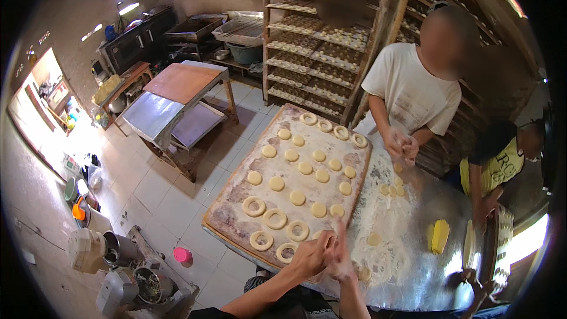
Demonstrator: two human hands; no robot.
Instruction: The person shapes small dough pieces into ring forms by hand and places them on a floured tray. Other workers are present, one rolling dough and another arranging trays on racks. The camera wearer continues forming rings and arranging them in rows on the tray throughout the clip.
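Note:
My left hand [313, 255] is curled closed above the near right part of a floured board [236, 195]. Against it, my right hand [341, 258] points upward, its fingers smeared by motion. Whatever lies between the two hands is hidden. Just beyond them on the board is a round dough piece [336, 210], one of several flat discs in loose rows. Dough rings [275, 218] lie along the board's near left part, and more rings [341, 133] line its far edge. Another dough disc [374, 238] rests on the floured metal table [413, 248] right of my hands.
Across the table a person in a white shirt [407, 77] works with both hands together. Further right is another person in a yellow top [502, 171]. A yellow dough block [439, 236] lies on the table. Racks of trays [316, 53] stand behind; mixers [136, 283] stand lower left.

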